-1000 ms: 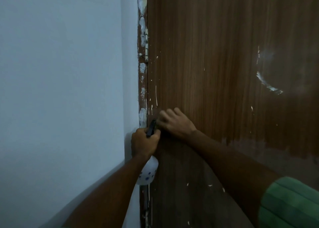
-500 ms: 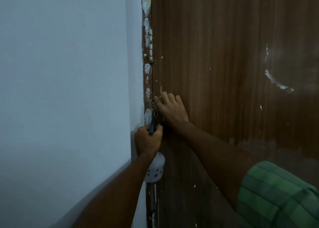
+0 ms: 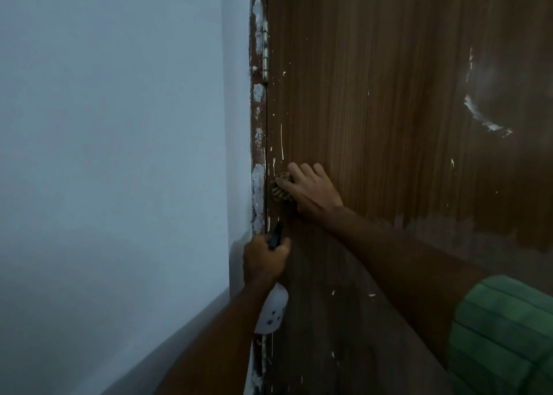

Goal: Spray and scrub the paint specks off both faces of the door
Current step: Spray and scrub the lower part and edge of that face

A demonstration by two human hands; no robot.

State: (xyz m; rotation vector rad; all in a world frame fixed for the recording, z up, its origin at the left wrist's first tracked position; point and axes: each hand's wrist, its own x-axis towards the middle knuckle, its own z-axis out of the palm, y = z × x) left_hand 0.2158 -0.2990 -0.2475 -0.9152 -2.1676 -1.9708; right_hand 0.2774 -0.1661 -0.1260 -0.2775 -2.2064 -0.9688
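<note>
Door [image 3: 389,125] before me: one scrubber [image 3: 279,191] pressed by my right hand [image 3: 311,189], one bottle [image 3: 272,312] gripped in my left hand [image 3: 263,263] (specks uncounted).

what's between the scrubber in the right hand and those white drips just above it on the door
Nothing visible. The right hand presses the scrubber on the door, and the paint drips sit directly above on bare wood.
</note>
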